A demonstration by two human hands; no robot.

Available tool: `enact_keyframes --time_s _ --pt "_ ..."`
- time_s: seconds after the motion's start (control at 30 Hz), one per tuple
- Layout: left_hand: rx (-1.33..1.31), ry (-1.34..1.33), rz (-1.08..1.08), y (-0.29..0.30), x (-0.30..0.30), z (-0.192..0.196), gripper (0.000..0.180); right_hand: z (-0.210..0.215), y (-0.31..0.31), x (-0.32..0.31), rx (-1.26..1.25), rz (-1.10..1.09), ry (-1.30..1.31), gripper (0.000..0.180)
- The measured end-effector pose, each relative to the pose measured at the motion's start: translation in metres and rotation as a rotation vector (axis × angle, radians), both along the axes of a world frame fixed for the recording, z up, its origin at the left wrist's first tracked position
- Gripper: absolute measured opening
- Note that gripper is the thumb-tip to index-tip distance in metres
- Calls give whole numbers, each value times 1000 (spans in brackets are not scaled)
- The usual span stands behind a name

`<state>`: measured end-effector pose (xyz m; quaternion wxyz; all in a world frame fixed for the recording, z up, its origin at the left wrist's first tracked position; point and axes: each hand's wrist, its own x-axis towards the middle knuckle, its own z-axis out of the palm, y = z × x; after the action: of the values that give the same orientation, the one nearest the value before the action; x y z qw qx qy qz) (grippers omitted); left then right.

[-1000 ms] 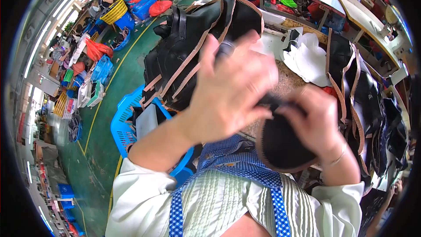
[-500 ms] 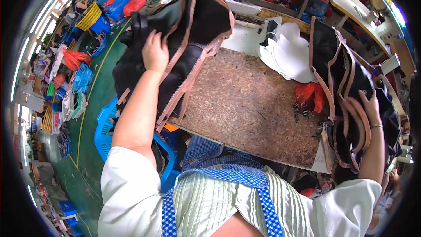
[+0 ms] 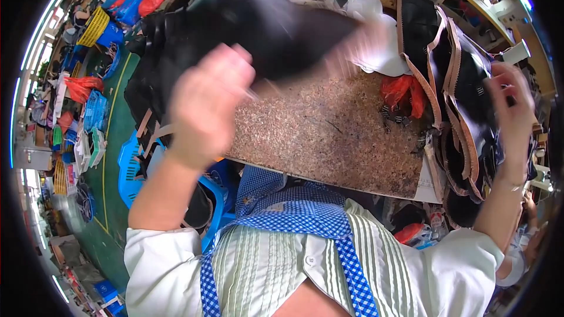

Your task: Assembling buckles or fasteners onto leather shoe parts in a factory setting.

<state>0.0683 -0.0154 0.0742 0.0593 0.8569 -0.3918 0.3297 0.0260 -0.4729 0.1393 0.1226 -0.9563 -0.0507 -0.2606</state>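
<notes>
As leather [image 3: 258, 38] blurs over the board [image 3: 329, 135], our left hand [image 3: 211, 101] to its left, our right hand [image 3: 513, 95] rightward, grips unclear.

Count: two bare hands, two black leather stacks, one worktop

Hands: 2, left hand [image 3: 208, 105], right hand [image 3: 514, 97]. Black leather pieces with tan zip edging: 2 stacks, left stack [image 3: 144, 76], right stack [image 3: 420, 23]; pieces per stack overlap, right at least 3, left unclear. Brown speckled worktop [image 3: 329, 135]: 1. Crumpled red plastic bag [image 3: 411, 95] on worktop: 1. White rounded flat pieces [image 3: 382, 53]: several, blurred, exact number unclear. Slotted blue plastic basket [image 3: 129, 171] by the worktop: 1. Blue-white checked apron straps [image 3: 358, 282]: 2. White shirt button [image 3: 310, 260]: 1 visible.
</notes>
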Motion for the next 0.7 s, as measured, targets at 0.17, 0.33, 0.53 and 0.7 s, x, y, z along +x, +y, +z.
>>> enact_keyframes --time_s 0.17,0.33,0.53,0.7 --pt "169 440 42 -7 -43 -125 45 -113 97 -12 -121 220 228 22" --pt "-91 574 -33 -13 -59 -128 57 -184 79 -5 -21 82 111 22" --pt "-465 539 -73 -21 -67 -83 27 -164 80 14 414 22 224 12" --pt "-1200 1522 -244 -52 -59 -72 20 -108 170 -2 268 404 -243 16"
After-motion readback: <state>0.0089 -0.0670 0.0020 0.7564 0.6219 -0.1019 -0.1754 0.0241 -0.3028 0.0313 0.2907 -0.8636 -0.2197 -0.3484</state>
